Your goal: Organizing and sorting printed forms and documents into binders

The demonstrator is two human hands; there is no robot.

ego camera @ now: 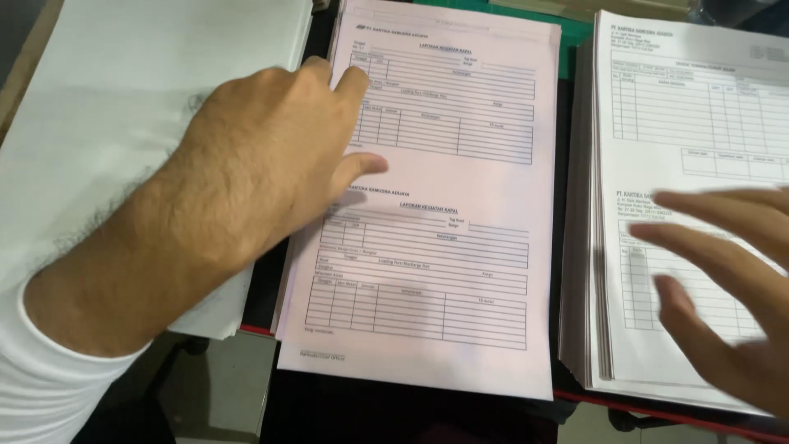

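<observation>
Dark tabletop (567, 205) is showing only in strips between three paper stacks. I am pressing my left hand (271, 164) flat, fingers spread and gripping nothing, onto the left edge of the pink form stack (460, 238) in the middle, pinning it so the sheets are not sliding. My right hand (723, 279) is hovering open over the near part of the white form stack (682, 107) on the right. Blank white sheets (123, 99) are lying far left, partly under my forearm.

Left grip (271, 156) flat, right grip (731, 288) spread.
</observation>
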